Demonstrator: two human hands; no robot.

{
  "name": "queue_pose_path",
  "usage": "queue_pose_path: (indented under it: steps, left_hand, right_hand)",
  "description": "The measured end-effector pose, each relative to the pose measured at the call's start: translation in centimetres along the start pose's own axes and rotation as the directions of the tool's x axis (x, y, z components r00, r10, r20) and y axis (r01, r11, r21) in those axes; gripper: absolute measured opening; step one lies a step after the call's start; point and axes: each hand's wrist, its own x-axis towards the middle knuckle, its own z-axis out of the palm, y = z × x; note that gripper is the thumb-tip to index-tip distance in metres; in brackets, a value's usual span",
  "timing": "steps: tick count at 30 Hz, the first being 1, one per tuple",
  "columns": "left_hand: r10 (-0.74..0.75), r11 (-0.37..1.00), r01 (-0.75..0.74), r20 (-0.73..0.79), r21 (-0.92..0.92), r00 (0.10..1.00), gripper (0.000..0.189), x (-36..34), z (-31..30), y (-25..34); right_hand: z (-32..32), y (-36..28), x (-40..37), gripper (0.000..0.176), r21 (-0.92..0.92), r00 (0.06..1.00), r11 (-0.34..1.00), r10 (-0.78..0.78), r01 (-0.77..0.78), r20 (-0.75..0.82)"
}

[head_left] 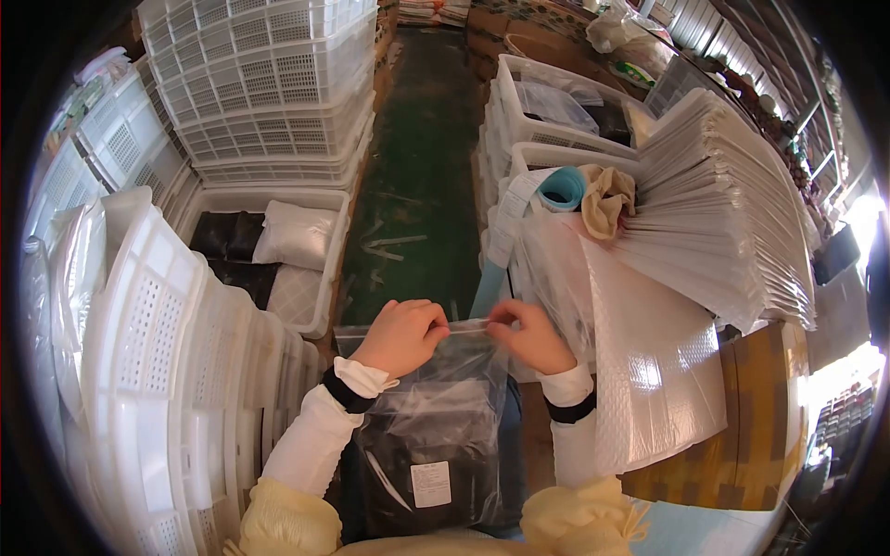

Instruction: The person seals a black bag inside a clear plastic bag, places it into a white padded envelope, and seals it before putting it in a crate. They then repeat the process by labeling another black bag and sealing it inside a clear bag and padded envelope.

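A clear plastic zip bag (445, 371) lies over my lap, its top edge stretched between my two hands. Inside it is a dark, flat packed item (385, 473) with a white printed label (431, 484) near the bottom. My left hand (400, 335) pinches the bag's top strip left of the middle, thumb against curled fingers. On the right end of that strip, my right hand (528, 335) also pinches the edge between thumb and fingers. A short stretch of the strip shows between the hands.
White crates (264, 93) stand stacked at the left, one holding dark and white packages (295, 233). To the right, bubble mailers (705, 204) fan out beside a blue label roll (561, 188) and a beige cloth (607, 199). A taped cardboard box (751, 417) sits below them. Green floor (408, 167) runs ahead.
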Motion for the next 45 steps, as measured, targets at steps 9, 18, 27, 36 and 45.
queue_pose_path:
  steps: [9,18,27,36,45]
  left_hand:
    - [-0.140,0.989,0.143,0.102,-0.024,0.985,0.017,0.5,-0.3,0.0]
    - [-0.095,0.989,0.121,0.263,-0.084,0.960,0.025,3.6,1.5,-1.2]
    - [-0.078,0.970,0.150,0.338,-0.191,0.938,0.023,4.5,1.7,-0.9]
    - [-0.097,0.968,0.179,0.393,-0.177,0.915,0.020,4.5,1.2,-1.0]
    - [-0.081,0.966,0.181,0.451,-0.184,0.889,0.020,4.8,0.7,-1.4]
  right_hand:
    - [2.6,4.5,-1.8,0.012,0.633,0.949,0.764,0.276,-0.122,-0.151]
    - [4.1,5.4,-1.3,0.013,0.792,0.934,0.610,0.295,-0.022,-0.201]
    - [3.9,4.9,-1.0,0.014,0.704,0.961,0.709,0.221,-0.040,-0.168]
    - [3.9,3.7,-1.1,0.014,0.734,0.969,0.673,0.228,-0.088,-0.093]
    - [3.2,3.7,-0.4,0.013,0.707,0.990,0.701,0.138,-0.096,-0.003]
